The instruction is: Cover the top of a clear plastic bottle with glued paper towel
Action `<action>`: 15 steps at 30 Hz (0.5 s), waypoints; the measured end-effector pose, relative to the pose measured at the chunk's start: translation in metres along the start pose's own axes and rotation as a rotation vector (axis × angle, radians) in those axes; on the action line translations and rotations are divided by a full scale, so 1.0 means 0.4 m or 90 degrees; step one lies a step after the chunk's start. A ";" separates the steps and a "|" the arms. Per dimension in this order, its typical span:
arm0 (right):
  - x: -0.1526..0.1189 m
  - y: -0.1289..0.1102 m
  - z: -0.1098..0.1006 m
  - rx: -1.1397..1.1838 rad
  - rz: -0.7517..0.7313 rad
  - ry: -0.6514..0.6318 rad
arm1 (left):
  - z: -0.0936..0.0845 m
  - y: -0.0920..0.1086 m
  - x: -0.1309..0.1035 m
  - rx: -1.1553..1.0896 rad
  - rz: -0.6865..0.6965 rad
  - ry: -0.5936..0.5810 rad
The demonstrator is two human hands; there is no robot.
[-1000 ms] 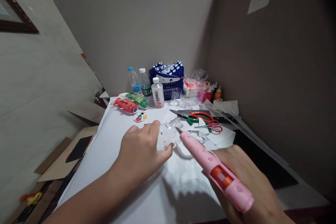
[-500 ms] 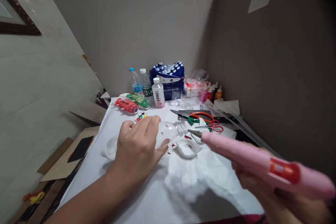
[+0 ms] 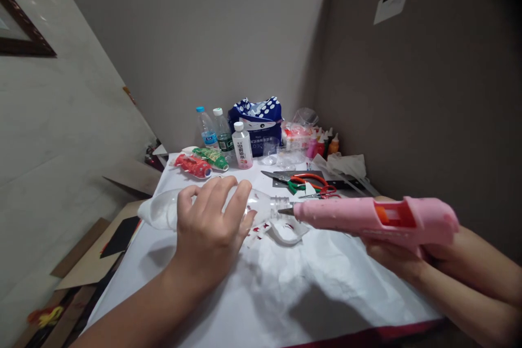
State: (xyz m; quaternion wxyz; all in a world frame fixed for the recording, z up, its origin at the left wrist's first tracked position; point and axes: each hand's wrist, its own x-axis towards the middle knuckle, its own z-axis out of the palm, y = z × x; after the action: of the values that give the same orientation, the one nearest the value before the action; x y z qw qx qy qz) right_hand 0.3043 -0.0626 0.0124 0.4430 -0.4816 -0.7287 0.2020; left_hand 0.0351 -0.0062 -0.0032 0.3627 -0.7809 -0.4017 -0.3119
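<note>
My left hand (image 3: 216, 223) wraps over a clear plastic bottle (image 3: 265, 207), which lies on its side with its neck toward the right. The bottle's far left end is whitish and tapers. In my right hand (image 3: 391, 258) is a pink hot glue gun (image 3: 346, 217), held level. Its metal nozzle tip is at the bottle's open mouth; whether it touches the rim I cannot tell. Just below the neck lies a white ring-shaped piece (image 3: 289, 232), with small dark red scraps (image 3: 256, 232) beside it. The fingers on the glue gun's handle are partly hidden.
Scissors with orange and green handles (image 3: 299, 180) and red-handled scissors (image 3: 326, 192) lie behind the bottle. Further back stand several bottles, including a white one (image 3: 243, 147), a blue bag (image 3: 256, 125) and small paint bottles (image 3: 326, 144). Red (image 3: 193, 166) and green (image 3: 212, 157) wrapped items lie left.
The glue gun has moved left and levelled out, bringing its nozzle to the bottle's mouth. The bottle's left end has risen slightly. The view has shifted a little.
</note>
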 end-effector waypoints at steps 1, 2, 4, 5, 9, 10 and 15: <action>0.005 -0.003 0.000 0.001 -0.016 -0.042 | 0.001 0.000 0.001 -0.001 0.000 0.004; 0.009 -0.005 -0.001 0.000 -0.032 -0.074 | 0.001 0.000 0.001 -0.001 0.001 0.008; 0.016 -0.009 -0.002 -0.006 -0.046 -0.090 | 0.000 0.000 0.003 -0.001 0.006 0.016; 0.019 -0.010 -0.003 -0.010 -0.045 -0.087 | -0.001 0.000 0.003 -0.002 0.009 0.019; 0.024 -0.014 -0.005 -0.046 -0.027 -0.091 | -0.006 0.001 0.003 -0.008 0.017 0.033; 0.024 -0.015 -0.006 -0.054 -0.024 -0.089 | -0.006 0.001 0.003 -0.010 0.018 0.037; 0.018 0.002 -0.014 -0.084 0.034 -0.057 | -0.009 0.003 0.000 -0.025 0.031 0.065</action>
State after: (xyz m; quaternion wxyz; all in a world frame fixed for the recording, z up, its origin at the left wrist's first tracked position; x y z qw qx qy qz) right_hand 0.3084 -0.0567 0.0180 0.3718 -0.5192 -0.7466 0.1867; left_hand 0.0355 -0.0094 -0.0016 0.3750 -0.7802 -0.3576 -0.3504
